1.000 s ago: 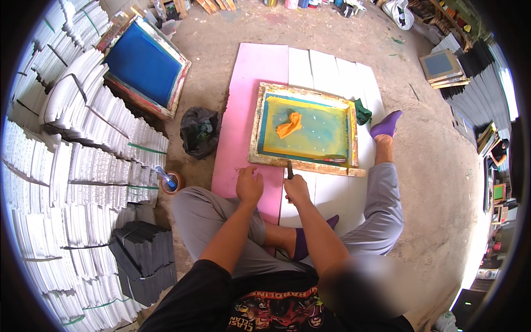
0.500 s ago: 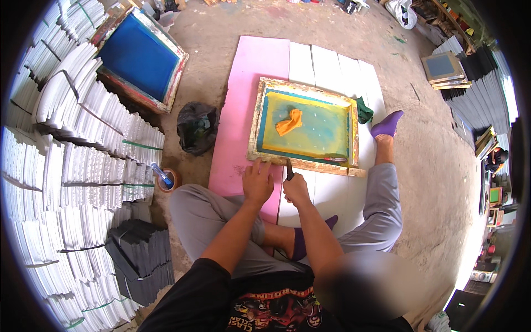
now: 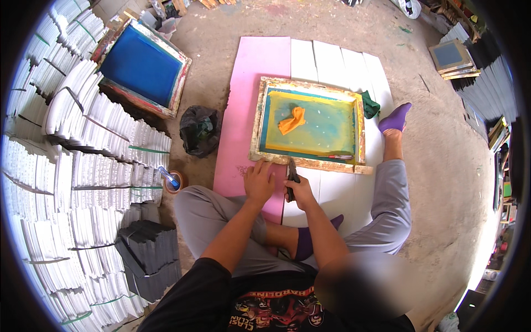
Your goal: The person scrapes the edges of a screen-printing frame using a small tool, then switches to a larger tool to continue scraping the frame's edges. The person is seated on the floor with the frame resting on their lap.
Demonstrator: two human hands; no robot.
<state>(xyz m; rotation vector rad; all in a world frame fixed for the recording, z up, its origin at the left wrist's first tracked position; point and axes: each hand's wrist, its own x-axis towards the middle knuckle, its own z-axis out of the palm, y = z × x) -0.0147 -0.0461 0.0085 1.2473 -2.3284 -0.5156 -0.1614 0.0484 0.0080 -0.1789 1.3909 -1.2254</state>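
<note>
A wooden screen-printing frame with a teal and yellow mesh lies in front of me on pink and white sheets. My left hand is open, fingers spread, its fingertips at the frame's near edge. In my closed right hand is a long dark hand tool, its tip at the same near edge; its exact kind is hard to make out. On the mesh rest a crumpled orange cloth and, near the lower right corner, a slim red and silver pen-like object.
A dark green cloth lies beside the frame's right side, near my foot. To the left are a black plastic bag, a brown tape roll with a blue object in it, a blue-meshed frame and tall paper stacks.
The dark tool has turned in my right hand and more of its length shows. My left hand stays at the near edge. The whole view has shifted slightly.
</note>
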